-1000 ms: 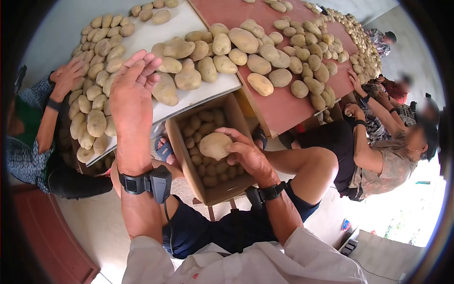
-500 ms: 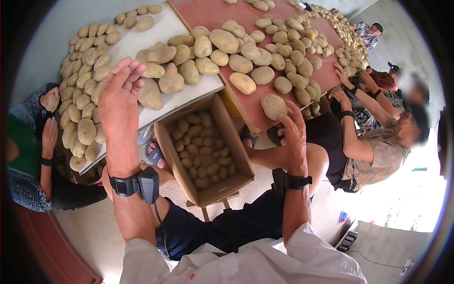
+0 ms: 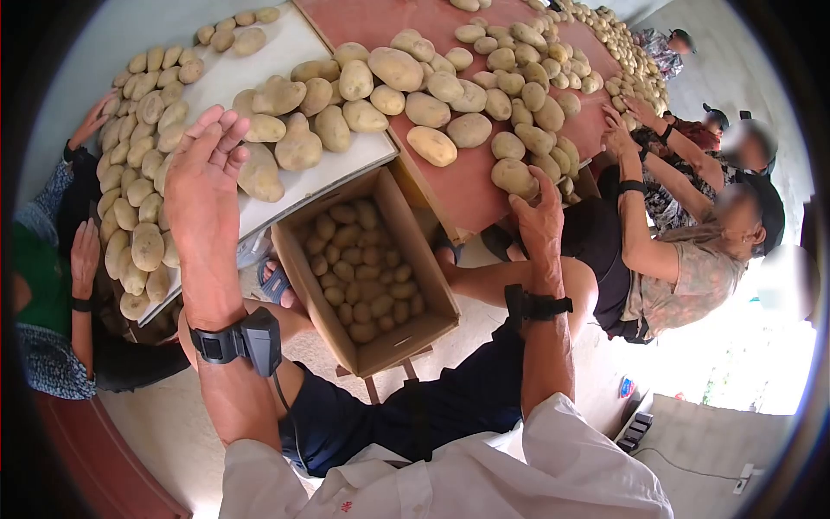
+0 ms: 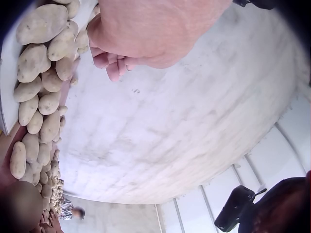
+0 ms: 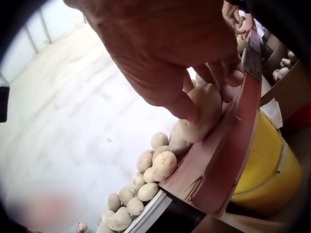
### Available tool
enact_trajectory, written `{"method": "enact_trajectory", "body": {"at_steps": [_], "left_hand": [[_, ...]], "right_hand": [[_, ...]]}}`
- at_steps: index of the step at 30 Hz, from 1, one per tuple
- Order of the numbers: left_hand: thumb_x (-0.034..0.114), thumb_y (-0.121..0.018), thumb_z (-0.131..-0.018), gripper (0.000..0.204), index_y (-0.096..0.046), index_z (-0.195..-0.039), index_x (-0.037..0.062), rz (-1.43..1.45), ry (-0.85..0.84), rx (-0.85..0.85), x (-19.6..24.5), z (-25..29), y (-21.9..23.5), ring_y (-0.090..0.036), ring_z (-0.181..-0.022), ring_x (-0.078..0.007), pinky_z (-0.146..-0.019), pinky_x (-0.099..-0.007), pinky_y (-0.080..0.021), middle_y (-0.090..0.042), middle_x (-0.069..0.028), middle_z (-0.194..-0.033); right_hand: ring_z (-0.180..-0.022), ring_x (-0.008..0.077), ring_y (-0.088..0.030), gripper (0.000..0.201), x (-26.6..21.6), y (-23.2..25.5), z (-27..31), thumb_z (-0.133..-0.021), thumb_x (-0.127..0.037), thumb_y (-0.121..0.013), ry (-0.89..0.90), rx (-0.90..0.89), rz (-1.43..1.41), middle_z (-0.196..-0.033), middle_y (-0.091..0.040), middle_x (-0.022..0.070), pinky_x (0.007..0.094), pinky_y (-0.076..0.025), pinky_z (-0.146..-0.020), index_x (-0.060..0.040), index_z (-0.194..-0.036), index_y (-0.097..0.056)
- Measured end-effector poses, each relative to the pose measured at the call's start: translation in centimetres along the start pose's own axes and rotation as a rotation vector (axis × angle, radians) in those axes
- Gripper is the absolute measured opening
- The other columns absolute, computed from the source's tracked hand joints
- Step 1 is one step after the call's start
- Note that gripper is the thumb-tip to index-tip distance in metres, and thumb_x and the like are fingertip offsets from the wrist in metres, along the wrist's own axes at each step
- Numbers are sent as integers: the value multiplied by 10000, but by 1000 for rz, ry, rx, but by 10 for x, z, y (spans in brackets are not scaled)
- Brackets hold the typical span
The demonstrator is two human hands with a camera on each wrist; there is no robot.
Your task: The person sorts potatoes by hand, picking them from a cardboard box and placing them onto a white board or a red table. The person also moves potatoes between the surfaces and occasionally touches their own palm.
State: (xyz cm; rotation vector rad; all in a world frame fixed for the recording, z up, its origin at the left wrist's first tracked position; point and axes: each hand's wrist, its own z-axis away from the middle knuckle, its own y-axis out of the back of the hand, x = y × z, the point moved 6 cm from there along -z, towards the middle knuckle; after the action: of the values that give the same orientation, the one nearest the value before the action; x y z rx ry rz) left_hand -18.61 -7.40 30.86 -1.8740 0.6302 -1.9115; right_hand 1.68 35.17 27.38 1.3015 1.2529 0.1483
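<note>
At the near edge of the red tabletop, my right hand (image 3: 540, 221) has its thumb and fingers around a large potato (image 3: 513, 178), beside a heap of other potatoes. The right wrist view shows this potato (image 5: 206, 109) close over the red surface, the thumb against one side and fingertips beyond it. My left hand (image 3: 203, 195) is raised in front of the white tabletop (image 3: 333, 169), fingers loosely bent, nothing visible in it. In the left wrist view, the back of that hand (image 4: 160, 31) shows beside a row of potatoes (image 4: 34, 63).
A cardboard box (image 3: 415, 331) holding many small potatoes stands between my knees. Potatoes (image 3: 138, 190) cover the left of the white tabletop. People sit on both sides, their hands (image 3: 84, 255) close by. Beneath the red tabletop is a yellow bucket (image 5: 267, 165).
My right hand has carried the potato from above the box, up and rightward to the red tabletop's heap. My left hand keeps its raised pose. The whole view has shifted slightly.
</note>
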Motion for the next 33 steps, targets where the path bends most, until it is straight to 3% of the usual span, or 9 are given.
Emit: {"method": "enact_trajectory", "body": {"at_steps": [5, 7, 16, 18, 20, 22, 25, 29, 33], "left_hand": [[97, -582, -997, 356, -530, -1304, -77, 5, -8, -12, 0, 1, -2, -630, -1104, -211, -857, -303, -486, -638, -141, -1195], [99, -584, -997, 357, -531, -1302, -78, 8, -7, -13, 0, 0, -1, -630, -1103, -210, -856, -303, -486, -637, -142, -1194], [96, -571, -995, 392, -513, -1332, -97, -23, -6, 15, 0, -1, -1, -632, -1119, -215, -879, -305, -483, -638, -141, -1204], [100, -565, -992, 377, -530, -1310, -100, -20, -48, -32, -1, -3, 1, -633, -1123, -216, -885, -315, -476, -643, -143, -1201], [104, -557, -1000, 373, -526, -1319, -88, -42, -35, -23, -5, -15, 9, -620, -1154, -231, -916, -325, -471, -636, -144, -1223], [108, -548, -1009, 370, -522, -1329, -76, -57, -27, -33, -1, -7, 5, -607, -1184, -247, -947, -335, -467, -628, -144, -1245], [83, -546, -1010, 198, -596, -1153, -43, -57, -55, 95, 8, 8, -20, -660, -952, -206, -801, -293, -504, -666, -111, -1035], [80, -532, -1020, 195, -598, -1150, -50, -62, -81, 83, 10, 10, -20, -663, -947, -208, -804, -286, -512, -669, -120, -1034], [73, -528, -1019, 203, -593, -1162, -56, -64, -53, 53, 9, 7, -17, -662, -946, -211, -811, -290, -514, -669, -121, -1030]], "right_hand": [[-958, 300, -633, 587, 10, 1, 3, -805, -176, -759, 109, 187, 187, -1225, -596, 187, 413, -518, -878, -117, -1359, -575], [-952, 302, -631, 589, 9, -1, 9, -814, -181, -757, -38, 149, 62, -1204, -595, 191, 415, -518, -867, -100, -1365, -566], [-961, 295, -651, 601, 17, -11, 23, -842, -140, -744, 42, 255, -35, -1219, -585, 210, 400, -533, -847, -11, -1379, -507], [-932, 211, -656, 423, -3, -3, 41, -906, -64, -673, -130, 317, -214, -1125, -641, 151, 330, -533, -806, 29, -1294, -534], [-898, 178, -651, 299, -18, -8, 62, -914, -45, -648, -74, 306, -406, -1036, -656, 109, 306, -521, -789, 25, -1195, -574], [-884, 144, -630, 168, -37, -27, 91, -923, -20, -611, -132, 210, -488, -985, -647, 70, 285, -507, -781, 13, -1088, -609], [-861, 120, -598, 128, -53, -75, 121, -920, 15, -598, 4, -103, -552, -950, -645, 35, 272, -493, -779, -1, -1036, -648], [-821, 219, -662, 209, -61, -133, 136, -892, -71, -648, -23, -457, -351, -918, -687, 108, 335, -518, -784, -25, -1095, -659], [-964, 334, -695, 290, -37, -216, 153, -893, -159, -612, 60, -894, -21, -1054, -708, 204, 404, -544, -839, -52, -1155, -675]]}}
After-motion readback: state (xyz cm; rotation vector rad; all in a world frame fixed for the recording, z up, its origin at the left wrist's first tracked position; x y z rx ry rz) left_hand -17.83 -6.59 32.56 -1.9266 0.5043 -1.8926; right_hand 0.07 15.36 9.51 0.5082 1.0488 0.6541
